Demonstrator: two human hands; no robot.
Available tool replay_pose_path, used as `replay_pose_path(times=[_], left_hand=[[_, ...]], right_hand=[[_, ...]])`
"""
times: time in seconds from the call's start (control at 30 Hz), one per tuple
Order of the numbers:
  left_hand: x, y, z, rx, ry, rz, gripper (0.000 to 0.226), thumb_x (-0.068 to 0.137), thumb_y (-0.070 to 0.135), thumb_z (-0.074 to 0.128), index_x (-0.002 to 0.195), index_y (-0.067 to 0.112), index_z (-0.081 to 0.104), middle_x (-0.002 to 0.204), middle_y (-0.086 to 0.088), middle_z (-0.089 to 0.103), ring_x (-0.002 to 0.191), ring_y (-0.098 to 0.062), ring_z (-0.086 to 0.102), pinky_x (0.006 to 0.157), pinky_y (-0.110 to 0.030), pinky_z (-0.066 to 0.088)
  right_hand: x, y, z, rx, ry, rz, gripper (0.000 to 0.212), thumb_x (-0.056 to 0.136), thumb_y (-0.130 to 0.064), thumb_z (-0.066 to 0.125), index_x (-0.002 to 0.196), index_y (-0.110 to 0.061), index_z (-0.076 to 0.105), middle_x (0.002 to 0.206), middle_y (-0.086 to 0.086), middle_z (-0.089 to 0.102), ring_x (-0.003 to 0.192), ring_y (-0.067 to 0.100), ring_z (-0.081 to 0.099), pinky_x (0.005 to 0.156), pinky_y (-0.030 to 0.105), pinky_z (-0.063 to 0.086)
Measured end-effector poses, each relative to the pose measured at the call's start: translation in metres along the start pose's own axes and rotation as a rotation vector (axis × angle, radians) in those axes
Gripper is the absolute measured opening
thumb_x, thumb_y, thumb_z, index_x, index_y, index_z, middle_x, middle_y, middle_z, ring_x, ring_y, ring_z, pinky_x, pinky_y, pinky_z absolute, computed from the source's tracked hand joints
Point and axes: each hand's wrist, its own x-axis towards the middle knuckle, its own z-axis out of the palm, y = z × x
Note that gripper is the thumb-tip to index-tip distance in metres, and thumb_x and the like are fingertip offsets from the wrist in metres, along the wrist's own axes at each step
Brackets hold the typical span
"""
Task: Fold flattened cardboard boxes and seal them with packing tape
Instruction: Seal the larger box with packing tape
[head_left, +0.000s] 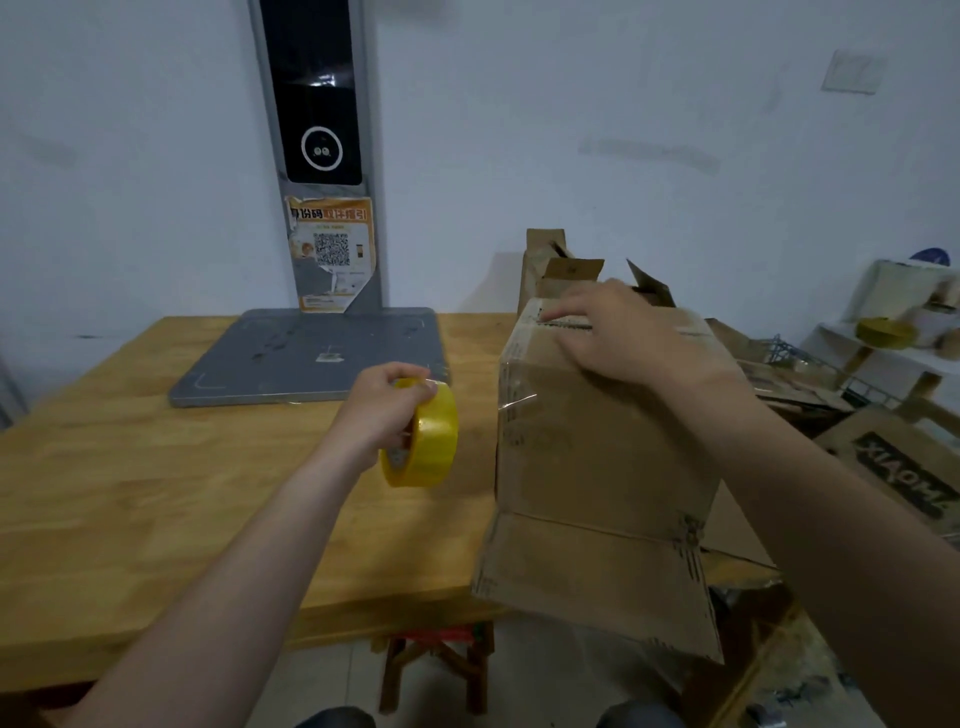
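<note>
Standing at the right end of the wooden table (156, 493), the cardboard box (597, 467) is upright, with its near face toward the camera. Its lower flap flares outward and hangs past the table's near edge. Loose flaps stick up at the far side of its top. A strip of clear tape (514, 400) lies over the box's upper left corner edge.

The right hand (623, 332) rests on the box's top, fingers extended flat across the closed flaps and gripping nothing. The left hand (379, 410) is just left of the box and apart from it, above the table. Its fingers are curled round a yellow tape roll (423, 436), held on edge. Motion blur makes it unclear whether a free end of tape runs from the roll.

On the far part of the table sits a grey scanner base (311, 353). A grey column (317, 130) with a dark panel rises from it against the wall, and a torn orange sticker (332, 249) with a QR code is on the column.

A wooden stool (436, 660) stands under the table's near edge. Right of the box lies flattened cardboard (909, 467) with printed lettering. Farther right, a white shelf (857, 332) bears a second yellow roll (883, 332).
</note>
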Motion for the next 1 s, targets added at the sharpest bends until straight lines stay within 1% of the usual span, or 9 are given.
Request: replay_pose_path(times=[0.17, 0.23, 0.3, 0.33, 0.47, 0.53, 0.6, 0.7, 1.0], left_hand=[[0.003, 0.0, 0.0, -0.012, -0.005, -0.005, 0.011, 0.093, 0.031, 0.073, 0.103, 0.034, 0.071, 0.114, -0.007, 0.066, 0.093, -0.028, 0.067, 0.076, -0.046, 0.061], [0.003, -0.001, 0.001, -0.034, -0.007, -0.026, 0.012, 0.092, 0.028, 0.073, 0.104, 0.031, 0.073, 0.114, -0.009, 0.067, 0.088, -0.028, 0.068, 0.076, -0.045, 0.061], [0.004, -0.002, 0.002, -0.042, -0.012, -0.039, 0.012, 0.092, 0.027, 0.073, 0.104, 0.03, 0.073, 0.114, -0.01, 0.067, 0.087, -0.029, 0.068, 0.076, -0.045, 0.061], [0.005, -0.003, 0.003, -0.039, -0.016, -0.043, 0.012, 0.093, 0.026, 0.073, 0.104, 0.03, 0.073, 0.114, -0.009, 0.067, 0.088, -0.029, 0.067, 0.076, -0.045, 0.061], [0.008, -0.006, 0.003, -0.031, -0.019, -0.052, 0.014, 0.093, 0.027, 0.072, 0.107, 0.03, 0.073, 0.116, -0.007, 0.065, 0.094, -0.028, 0.067, 0.076, -0.043, 0.061], [0.009, -0.006, 0.006, -0.028, -0.028, -0.055, 0.015, 0.094, 0.027, 0.072, 0.108, 0.031, 0.073, 0.118, -0.007, 0.064, 0.096, -0.029, 0.067, 0.078, -0.045, 0.061], [0.009, -0.006, 0.008, -0.025, -0.038, -0.055, 0.016, 0.093, 0.027, 0.072, 0.109, 0.031, 0.072, 0.118, -0.008, 0.064, 0.097, -0.03, 0.067, 0.08, -0.047, 0.061], [0.007, -0.005, 0.011, -0.033, -0.061, -0.057, 0.016, 0.094, 0.026, 0.072, 0.11, 0.029, 0.072, 0.116, -0.008, 0.065, 0.095, -0.03, 0.068, 0.083, -0.051, 0.061], [0.004, -0.003, 0.016, -0.029, -0.071, -0.048, 0.019, 0.094, 0.027, 0.072, 0.114, 0.028, 0.072, 0.117, -0.009, 0.065, 0.096, -0.031, 0.068, 0.084, -0.052, 0.061]], right_hand=[[0.032, -0.032, 0.025, 0.048, -0.219, -0.182, 0.035, 0.099, -0.054, 0.054, 0.118, -0.033, 0.075, 0.136, -0.01, 0.063, 0.127, 0.014, 0.053, 0.107, 0.042, 0.042], [0.04, -0.038, 0.035, -0.007, -0.301, -0.187, 0.034, 0.098, -0.057, 0.054, 0.1, -0.034, 0.079, 0.111, -0.01, 0.072, 0.1, 0.01, 0.063, 0.092, 0.036, 0.048], [0.043, -0.034, 0.041, -0.044, -0.373, -0.17, 0.034, 0.099, -0.054, 0.054, 0.086, -0.033, 0.078, 0.083, -0.011, 0.07, 0.075, 0.004, 0.06, 0.075, 0.03, 0.046], [0.043, -0.031, 0.044, -0.045, -0.382, -0.166, 0.034, 0.1, -0.053, 0.054, 0.082, -0.034, 0.076, 0.082, -0.01, 0.071, 0.076, 0.004, 0.061, 0.076, 0.032, 0.047], [0.044, -0.011, 0.051, -0.021, -0.383, -0.202, 0.032, 0.096, -0.049, 0.063, 0.07, -0.033, 0.069, 0.09, -0.007, 0.073, 0.11, 0.018, 0.066, 0.1, 0.05, 0.048], [0.041, -0.007, 0.051, 0.015, -0.419, -0.214, 0.022, 0.094, -0.044, 0.067, 0.079, -0.028, 0.072, 0.1, -0.012, 0.072, 0.133, 0.016, 0.054, 0.118, 0.048, 0.033], [0.037, -0.005, 0.046, 0.01, -0.465, -0.212, 0.015, 0.094, -0.04, 0.069, 0.098, -0.026, 0.074, 0.134, -0.004, 0.065, 0.15, 0.015, 0.028, 0.124, 0.035, 0.012], [0.032, -0.004, 0.041, -0.043, -0.514, -0.227, 0.027, 0.091, -0.038, 0.073, 0.115, -0.028, 0.07, 0.156, -0.007, 0.045, 0.156, 0.019, 0.005, 0.121, 0.04, 0.013], [0.03, 0.006, 0.026, -0.272, -0.63, -0.283, 0.081, 0.077, -0.028, 0.087, 0.147, -0.038, 0.047, 0.166, -0.016, 0.021, 0.156, 0.016, -0.004, 0.126, 0.048, 0.009]])
